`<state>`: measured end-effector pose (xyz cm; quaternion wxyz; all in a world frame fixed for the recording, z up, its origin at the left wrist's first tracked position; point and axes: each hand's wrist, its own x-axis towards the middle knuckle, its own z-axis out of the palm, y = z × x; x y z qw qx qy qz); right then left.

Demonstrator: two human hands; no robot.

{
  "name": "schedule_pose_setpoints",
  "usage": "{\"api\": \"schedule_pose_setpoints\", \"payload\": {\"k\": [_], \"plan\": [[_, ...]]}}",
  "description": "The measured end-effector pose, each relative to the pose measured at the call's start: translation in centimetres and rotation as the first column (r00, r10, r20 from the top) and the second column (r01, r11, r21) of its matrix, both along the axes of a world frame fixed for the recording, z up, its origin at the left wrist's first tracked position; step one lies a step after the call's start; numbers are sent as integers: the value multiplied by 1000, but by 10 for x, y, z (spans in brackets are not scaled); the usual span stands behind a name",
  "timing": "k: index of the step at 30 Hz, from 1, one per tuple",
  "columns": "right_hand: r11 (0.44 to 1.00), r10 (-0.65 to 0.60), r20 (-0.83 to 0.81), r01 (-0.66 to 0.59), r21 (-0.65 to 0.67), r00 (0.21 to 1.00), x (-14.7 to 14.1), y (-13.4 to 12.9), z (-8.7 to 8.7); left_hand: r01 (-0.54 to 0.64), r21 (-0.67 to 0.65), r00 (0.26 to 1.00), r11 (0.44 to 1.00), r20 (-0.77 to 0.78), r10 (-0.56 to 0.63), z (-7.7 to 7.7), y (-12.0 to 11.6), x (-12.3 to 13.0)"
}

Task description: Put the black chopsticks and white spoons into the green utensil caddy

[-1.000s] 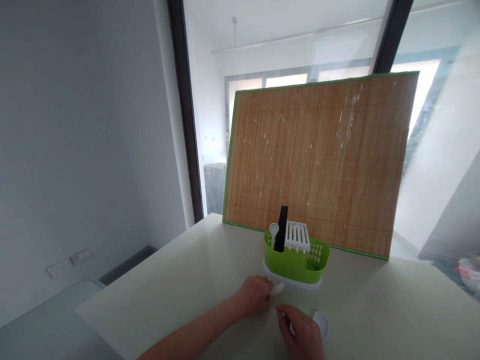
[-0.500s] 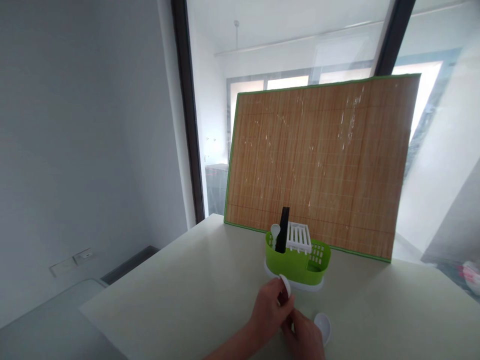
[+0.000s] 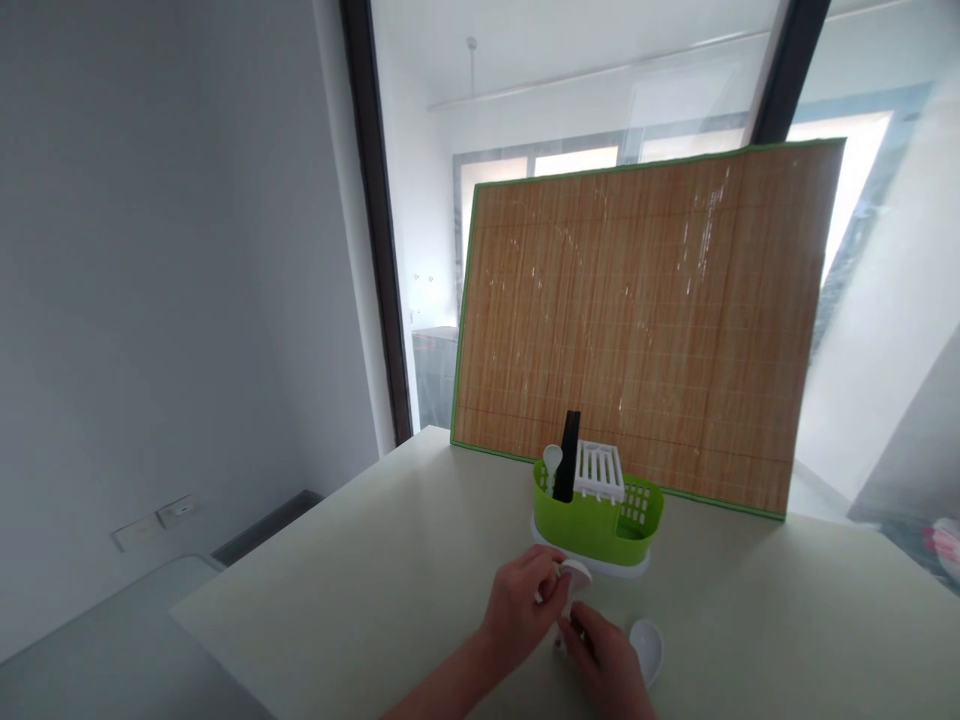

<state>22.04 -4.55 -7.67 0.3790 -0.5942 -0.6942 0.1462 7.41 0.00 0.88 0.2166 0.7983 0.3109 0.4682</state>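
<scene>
A white spoon (image 3: 577,572) is held between both hands above the table, in front of the green utensil holder (image 3: 585,530). My left hand (image 3: 525,605) pinches it close to its bowl. Lower down, my right hand (image 3: 604,655) has its fingers closed around the handle, which is mostly hidden. A second white spoon (image 3: 648,650) lies beside my right hand, its handle out of sight. Inside the holder stand a small white spoon (image 3: 553,460) and black chopsticks (image 3: 569,455), next to a white slatted rack (image 3: 599,470).
The holder rests on a white base tray (image 3: 636,572) on the white table (image 3: 360,580). Behind it a brown bamboo mat (image 3: 637,330) with green edging leans against the glass. A grey wall (image 3: 187,250) rises on the left.
The held spoon has turned, so its bowl now shows more broadly and tilts to the right. My left hand has shifted slightly left and my right hand has moved up a little.
</scene>
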Motion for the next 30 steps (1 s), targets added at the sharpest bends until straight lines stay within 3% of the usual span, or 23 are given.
{"api": "schedule_pose_setpoints", "payload": {"k": [3, 9, 13, 16, 20, 23, 26, 30], "plan": [[1000, 16, 2, -16, 15, 1000, 0, 1, -1, -60, -1, 998, 998, -34, 60, 5, 5, -2], [999, 13, 13, -13, 38, 1000, 1, 3, -4, -90, 147, 976, 985, -186, 116, 9, 5, -5], [1000, -9, 20, 8, 27, 1000, 2, 1, -5, -105, 200, 977, 974, -160, 138, 20, 5, -8], [1000, 20, 10, -20, 8, 1000, 3, 0, -5, -180, 252, 979, 951, -45, 198, 45, 13, -14], [997, -41, -27, 43, 65, 999, 3, 0, -6, -314, 286, 949, 905, 128, 288, 92, 36, -23], [998, -29, -6, 29, 59, 1000, 3, 1, -7, -352, 342, 935, 871, 162, 315, 115, 59, -21], [1000, 2, 29, -3, 31, 1000, 5, 1, -6, -339, 353, 940, 872, 80, 333, 116, 82, -9], [998, -13, 31, 11, 65, 999, 4, -1, -4, -335, 287, 919, 898, -111, 379, 93, 108, 10]]}}
